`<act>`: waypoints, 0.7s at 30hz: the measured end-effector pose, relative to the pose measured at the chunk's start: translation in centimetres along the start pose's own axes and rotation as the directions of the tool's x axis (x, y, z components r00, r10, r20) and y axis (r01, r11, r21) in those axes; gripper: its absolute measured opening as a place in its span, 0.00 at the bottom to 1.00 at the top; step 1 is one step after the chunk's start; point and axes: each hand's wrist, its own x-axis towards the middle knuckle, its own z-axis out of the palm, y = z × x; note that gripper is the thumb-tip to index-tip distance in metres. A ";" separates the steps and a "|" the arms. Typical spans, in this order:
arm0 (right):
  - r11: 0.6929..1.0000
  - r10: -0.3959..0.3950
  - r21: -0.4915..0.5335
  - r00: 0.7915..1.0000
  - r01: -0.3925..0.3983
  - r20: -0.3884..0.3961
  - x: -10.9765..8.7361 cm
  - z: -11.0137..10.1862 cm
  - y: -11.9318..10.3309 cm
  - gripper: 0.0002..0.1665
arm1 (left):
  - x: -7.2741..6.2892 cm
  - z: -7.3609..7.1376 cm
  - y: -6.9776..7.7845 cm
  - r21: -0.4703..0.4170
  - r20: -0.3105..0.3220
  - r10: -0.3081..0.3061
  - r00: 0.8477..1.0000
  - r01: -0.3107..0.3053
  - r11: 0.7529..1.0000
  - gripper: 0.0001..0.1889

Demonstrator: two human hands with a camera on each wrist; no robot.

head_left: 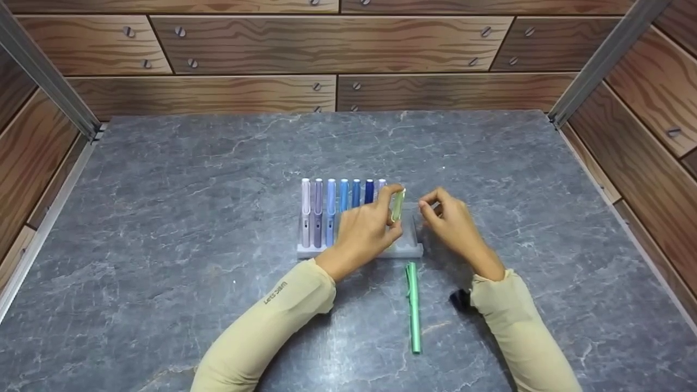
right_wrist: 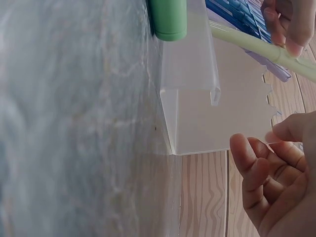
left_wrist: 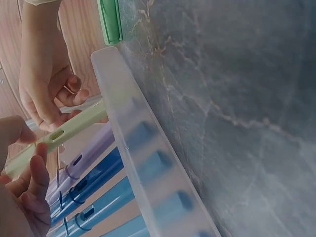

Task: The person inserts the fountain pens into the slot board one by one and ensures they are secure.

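Observation:
My left hand [head_left: 367, 228] pinches a light green pen [head_left: 398, 204] between thumb and fingers, above the right part of a frosted clear pen stand [head_left: 405, 251]. In the left wrist view the light green pen [left_wrist: 79, 123] slants down, its lower end at the stand's front lip [left_wrist: 111, 64]. Several pens in white, lilac and blues [head_left: 331, 204] lean side by side in the stand. My right hand [head_left: 452, 226] is at the stand's right side, thumb and fingertips pinching the corner of its notched back plate [right_wrist: 227, 108].
A green pen [head_left: 414, 310] with a clip lies on the grey marbled tabletop [head_left: 190, 218] in front of the stand. Near the right cuff a black object [head_left: 460, 299] shows, partly hidden by the sleeve. Wood-patterned panels [head_left: 326, 43] enclose the table's back and sides.

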 end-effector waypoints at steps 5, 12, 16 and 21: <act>1.000 0.017 0.020 1.000 -0.017 0.001 0.0 0.0 -0.1 0.07 | 0.0 0.0 0.0 0.004 0.024 -0.036 0.999 0.036 0.999 0.30; 0.998 0.026 0.049 1.000 -0.027 0.010 0.1 -0.1 -0.1 0.07 | 0.3 -0.1 0.1 0.018 0.060 -0.080 0.995 0.079 0.997 0.30; 0.998 0.029 0.053 1.000 -0.030 0.011 0.1 -0.1 -0.1 0.07 | 0.6 -0.2 0.1 0.016 0.076 -0.095 0.993 0.094 0.995 0.30; 0.999 0.022 0.048 1.000 -0.023 0.020 0.1 -0.1 -0.1 0.07 | 0.5 -0.2 0.0 0.034 0.073 -0.092 0.993 0.090 0.995 0.31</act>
